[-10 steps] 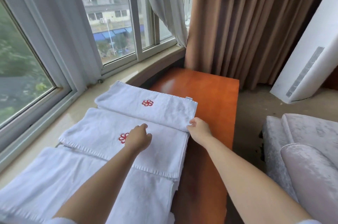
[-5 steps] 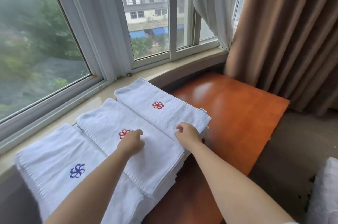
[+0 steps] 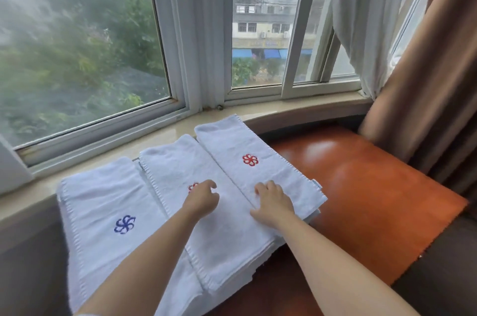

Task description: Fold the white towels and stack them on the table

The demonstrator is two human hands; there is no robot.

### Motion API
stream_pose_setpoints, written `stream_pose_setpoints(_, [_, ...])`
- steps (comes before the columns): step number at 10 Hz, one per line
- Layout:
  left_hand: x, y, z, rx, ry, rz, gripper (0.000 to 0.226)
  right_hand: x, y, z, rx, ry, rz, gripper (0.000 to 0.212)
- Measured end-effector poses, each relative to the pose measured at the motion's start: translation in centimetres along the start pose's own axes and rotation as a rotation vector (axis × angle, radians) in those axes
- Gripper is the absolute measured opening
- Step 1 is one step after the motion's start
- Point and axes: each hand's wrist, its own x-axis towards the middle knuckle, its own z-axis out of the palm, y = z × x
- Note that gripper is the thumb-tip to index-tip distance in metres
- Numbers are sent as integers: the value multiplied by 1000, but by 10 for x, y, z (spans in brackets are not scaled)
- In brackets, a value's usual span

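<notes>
Three folded white towels lie overlapped on the orange-brown table (image 3: 374, 186), beside the window sill. The far towel (image 3: 271, 160) shows a red flower logo. My right hand (image 3: 273, 203) rests on its near edge, fingers laid on the cloth and thumb spread to the left. The middle towel (image 3: 224, 233) has a red logo half hidden by my left hand (image 3: 204, 197), which rests on it with loosely curled fingers and holds nothing. The nearest towel (image 3: 103, 212), at the left, bears a blue flower logo.
A stone window sill (image 3: 165, 135) runs along the towels' far side, below the curved window (image 3: 103, 57). A brown curtain (image 3: 426, 83) hangs at the right, close to the table's far corner. The table's right half is bare wood.
My right hand let go of the far towel's right corner and slid left onto its top. My left hand stayed on the middle towel. The view swung left, bringing the blue-logo towel into sight.
</notes>
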Motion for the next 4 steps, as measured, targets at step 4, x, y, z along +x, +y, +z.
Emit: stream_pose_setpoints(4, [-7, 30, 21, 0, 157, -361, 41, 79, 22, -30, 376, -385, -343, 24])
